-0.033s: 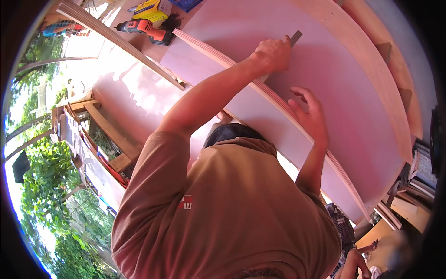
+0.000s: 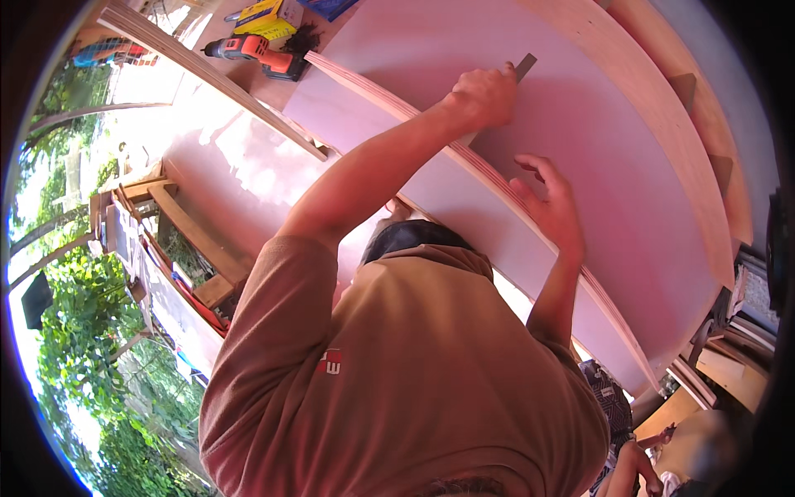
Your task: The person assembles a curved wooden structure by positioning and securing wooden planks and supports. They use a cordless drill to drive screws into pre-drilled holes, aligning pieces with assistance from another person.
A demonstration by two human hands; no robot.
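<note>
My left hand (image 2: 484, 99) is closed around a flat grey bar (image 2: 527, 66), whose squared end sticks out past the fingers at the upper right. It could be a file or a sanding stick; my hand hides most of it. The fist is over the layered edge of a curved plywood strip (image 2: 513, 199), which stands up from a large pale wooden panel (image 2: 613, 166). My right hand (image 2: 553, 207) is open above this same edge, its fingers apart and slightly curled. Nothing is in it, and whether it touches the wood I cannot tell.
An orange and black cordless drill (image 2: 261, 54) lies at the upper left, beside a yellow box (image 2: 272, 18). Curved plywood ribs (image 2: 704, 166) border the panel on the right. A wooden frame (image 2: 199, 228) stands at left. Another person's arm (image 2: 633, 468) shows at the lower right.
</note>
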